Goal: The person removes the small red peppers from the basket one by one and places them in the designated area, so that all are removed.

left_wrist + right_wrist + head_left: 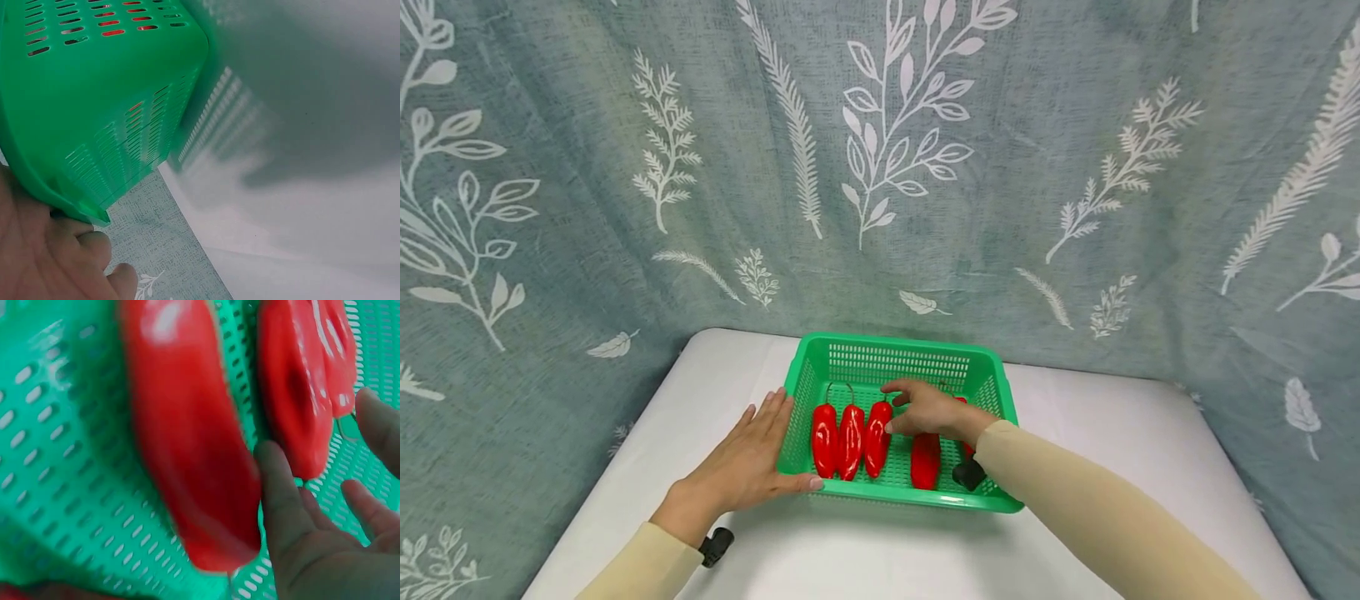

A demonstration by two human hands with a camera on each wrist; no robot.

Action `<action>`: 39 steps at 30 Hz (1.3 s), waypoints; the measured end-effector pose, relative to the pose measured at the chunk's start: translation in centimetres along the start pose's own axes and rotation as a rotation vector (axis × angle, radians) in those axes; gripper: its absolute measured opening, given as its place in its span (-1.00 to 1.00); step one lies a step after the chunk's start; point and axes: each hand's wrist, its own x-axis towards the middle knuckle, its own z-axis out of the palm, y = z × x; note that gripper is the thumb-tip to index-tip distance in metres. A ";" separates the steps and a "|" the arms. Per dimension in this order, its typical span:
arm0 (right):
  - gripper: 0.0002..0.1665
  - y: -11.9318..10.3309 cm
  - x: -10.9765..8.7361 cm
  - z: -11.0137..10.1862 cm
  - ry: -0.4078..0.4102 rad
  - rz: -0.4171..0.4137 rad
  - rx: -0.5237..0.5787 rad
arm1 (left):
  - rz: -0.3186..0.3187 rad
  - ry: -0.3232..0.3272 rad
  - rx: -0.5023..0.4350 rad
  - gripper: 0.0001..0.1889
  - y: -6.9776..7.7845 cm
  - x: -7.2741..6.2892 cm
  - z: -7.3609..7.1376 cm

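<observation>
Resting the left hand [748,462], with grip spread and fingers straight, at the near left corner of a green perforated plastic basket [895,342] on a white-covered table [1090,417]. Reaching inside with the right hand [928,411], grip apart, just beside three glossy elongated red peppers [852,442], with a fourth red pepper [926,462] nearby and a fifth red pepper [967,448] partly hidden.

Peppers [852,442] are glossy, the basket [902,342] smooth plastic, the tabletop [895,562] perhaps matt
</observation>
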 end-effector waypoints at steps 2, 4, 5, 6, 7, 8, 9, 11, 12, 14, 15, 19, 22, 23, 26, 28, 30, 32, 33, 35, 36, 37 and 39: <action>-0.09 0.0 0.2 0.4 0.006 -0.006 -0.021 | 0.003 0.004 0.003 0.39 0.1 0.0 0.0; -0.07 0.0 0.5 0.8 0.010 -0.006 -0.032 | 0.005 0.007 0.003 0.39 0.1 0.0 0.0; -0.06 0.1 0.6 1.0 0.013 -0.003 -0.035 | 0.004 0.007 0.003 0.39 0.1 0.0 0.0; -0.05 0.1 0.8 1.2 0.012 0.003 -0.030 | 0.002 0.007 0.005 0.39 0.1 0.0 0.1; -0.04 0.2 0.9 1.3 0.013 0.006 -0.027 | 0.001 0.006 0.004 0.40 0.1 0.0 0.1; -0.03 0.3 1.1 1.5 0.014 0.008 -0.030 | 0.000 0.005 0.001 0.40 0.1 0.0 0.1; -0.02 0.5 1.2 1.6 0.017 0.007 -0.034 | -0.003 0.002 -0.002 0.40 0.1 0.0 0.1; 0.00 0.7 1.4 1.8 0.025 0.005 -0.049 | -0.002 0.003 -0.010 0.41 0.1 0.0 0.2; 0.00 0.8 1.5 1.9 0.026 0.004 -0.052 | -0.001 0.004 -0.011 0.41 0.1 0.0 0.2; 0.02 0.9 1.7 2.0 0.032 -0.007 -0.068 | -0.001 0.005 -0.015 0.41 0.1 0.0 0.2; 0.02 0.9 1.7 2.1 0.031 -0.013 -0.069 | 0.000 0.006 -0.015 0.41 0.1 0.0 0.3; 0.03 0.8 1.8 2.4 0.004 -0.054 -0.057 | -0.001 0.012 -0.016 0.39 0.1 0.1 0.4; 0.03 0.7 1.8 2.6 -0.001 -0.071 -0.063 | -0.003 0.016 -0.020 0.39 0.1 0.1 0.5; 0.02 0.7 1.8 2.7 0.004 -0.069 -0.060 | -0.005 0.015 -0.018 0.39 0.0 0.1 0.5; -0.03 0.6 1.8 2.7 0.035 -0.051 -0.043 | -0.008 0.013 -0.025 0.38 0.0 0.1 0.5; -0.09 0.6 1.8 2.7 0.042 -0.044 -0.009 | -0.010 0.011 -0.029 0.38 0.0 0.1 0.5; -0.12 0.6 1.8 2.6 0.039 -0.044 0.015 | -0.012 0.010 -0.031 0.38 0.0 0.1 0.4; -0.15 0.6 1.8 2.5 0.026 -0.048 0.032 | -0.013 0.011 -0.029 0.38 0.0 0.1 0.4; -0.15 0.6 1.9 2.4 0.021 -0.051 0.041 | -0.012 0.014 -0.030 0.38 0.0 0.1 0.4; -0.17 0.6 2.0 2.4 0.015 -0.055 0.060 | -0.015 0.014 -0.029 0.38 -0.1 0.1 0.5; -0.18 0.6 2.0 2.3 0.013 -0.060 0.075 | -0.012 0.017 -0.032 0.38 -0.1 0.1 0.4; -0.18 0.5 2.0 2.2 0.012 -0.069 0.085 | -0.011 0.018 -0.033 0.37 -0.1 0.1 0.4; -0.18 0.3 2.0 2.1 0.011 -0.081 0.120 | -0.011 0.018 -0.036 0.36 -0.2 0.1 0.4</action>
